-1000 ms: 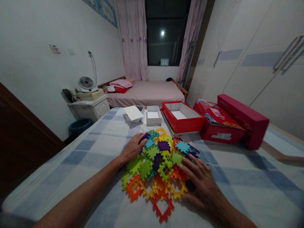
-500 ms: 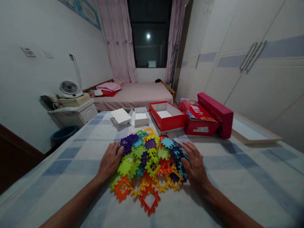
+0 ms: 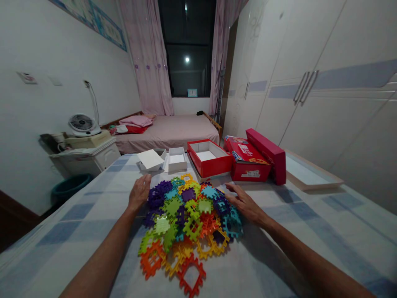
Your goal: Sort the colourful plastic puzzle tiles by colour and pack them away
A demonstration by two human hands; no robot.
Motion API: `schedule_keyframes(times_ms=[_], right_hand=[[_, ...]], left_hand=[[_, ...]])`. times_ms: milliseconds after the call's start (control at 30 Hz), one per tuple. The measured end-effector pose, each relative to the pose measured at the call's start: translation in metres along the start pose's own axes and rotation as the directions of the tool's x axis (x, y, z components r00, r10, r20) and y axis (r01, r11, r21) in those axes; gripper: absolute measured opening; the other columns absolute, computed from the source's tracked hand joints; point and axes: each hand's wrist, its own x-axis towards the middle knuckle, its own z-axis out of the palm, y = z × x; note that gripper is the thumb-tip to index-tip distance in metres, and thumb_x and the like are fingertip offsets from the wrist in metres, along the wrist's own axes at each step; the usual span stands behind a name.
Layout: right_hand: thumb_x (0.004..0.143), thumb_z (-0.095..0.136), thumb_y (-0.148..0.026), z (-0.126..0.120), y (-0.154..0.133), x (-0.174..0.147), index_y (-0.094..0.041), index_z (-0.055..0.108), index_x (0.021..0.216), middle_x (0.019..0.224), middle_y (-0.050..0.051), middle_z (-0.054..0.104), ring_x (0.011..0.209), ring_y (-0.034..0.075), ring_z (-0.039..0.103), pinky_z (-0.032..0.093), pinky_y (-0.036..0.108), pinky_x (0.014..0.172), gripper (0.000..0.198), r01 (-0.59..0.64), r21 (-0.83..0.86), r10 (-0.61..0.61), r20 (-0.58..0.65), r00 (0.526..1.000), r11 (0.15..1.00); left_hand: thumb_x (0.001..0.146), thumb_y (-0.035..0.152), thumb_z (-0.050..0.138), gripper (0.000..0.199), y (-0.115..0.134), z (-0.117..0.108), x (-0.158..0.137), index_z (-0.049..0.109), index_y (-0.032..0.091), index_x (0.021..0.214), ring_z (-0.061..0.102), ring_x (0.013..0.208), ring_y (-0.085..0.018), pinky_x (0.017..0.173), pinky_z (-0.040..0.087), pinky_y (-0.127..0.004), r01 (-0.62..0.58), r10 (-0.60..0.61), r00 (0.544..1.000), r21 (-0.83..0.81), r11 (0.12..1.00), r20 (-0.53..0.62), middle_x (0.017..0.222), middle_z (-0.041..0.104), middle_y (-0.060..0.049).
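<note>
A heap of interlocking plastic gear-edged tiles (image 3: 194, 209) in green, purple, orange, yellow, red and teal lies on the checked cloth in front of me. My left hand (image 3: 140, 192) is at the heap's left edge, beside purple tiles (image 3: 159, 194), fingers forward and nothing visibly held. Over the right edge is my right hand (image 3: 245, 203), its fingers stretched toward the dark blue and teal tiles (image 3: 232, 221). I cannot tell whether its fingertips touch them. Nearest me lies a red diamond-shaped tile frame (image 3: 191, 275).
Behind the heap stand a small grey box with a tilted lid (image 3: 151, 159), a white box (image 3: 177, 160), a red open box (image 3: 209, 159), a printed red box (image 3: 249, 165) and a long crimson box (image 3: 268, 155). At right lies a shallow tray (image 3: 313, 174).
Both hands have shifted away from the pile's sides and slightly forward, the right one lifting off the teal tiles. The view has swung a little, moving the scene left and down.
</note>
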Motion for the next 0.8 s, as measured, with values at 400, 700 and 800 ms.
schedule_keyframes(times_ms=[400,700,800], right_hand=[[0.083,0.051,-0.042,0.014,0.011,0.006,-0.018,0.057,0.115,0.113,0.006,0.061,0.105,0.021,0.055,0.040,0.034,0.093,0.041,0.087,-0.082,-0.092,-0.060,0.994,0.993],[0.082,0.046,-0.041,-0.008,0.030,0.010,-0.018,0.058,0.112,0.101,0.006,0.066,0.091,0.020,0.061,0.044,0.032,0.081,0.040,-0.097,-0.114,0.060,-0.293,0.954,0.989],[0.081,0.046,-0.041,-0.010,0.033,0.010,-0.018,0.057,0.113,0.104,0.006,0.065,0.094,0.019,0.060,0.043,0.033,0.085,0.041,-0.102,-0.090,0.066,-0.336,0.939,0.991]], left_hand=[[0.084,0.055,0.032,0.060,0.030,0.021,-0.018,0.056,0.013,0.120,0.047,0.123,-0.023,0.107,0.031,-0.037,0.046,0.014,0.975,-0.262,0.964,0.223,0.131,0.055,-0.010],[0.080,0.060,0.038,0.057,0.014,0.018,-0.011,0.066,0.017,0.103,0.060,0.104,-0.023,0.098,0.039,-0.037,0.187,-0.138,0.981,-0.492,0.850,0.136,0.108,0.068,-0.008],[0.077,0.066,0.039,0.063,0.009,0.020,-0.009,0.067,0.014,0.099,0.062,0.097,-0.024,0.092,0.043,-0.037,0.212,-0.180,0.977,-0.539,0.815,0.112,0.100,0.070,-0.010]])
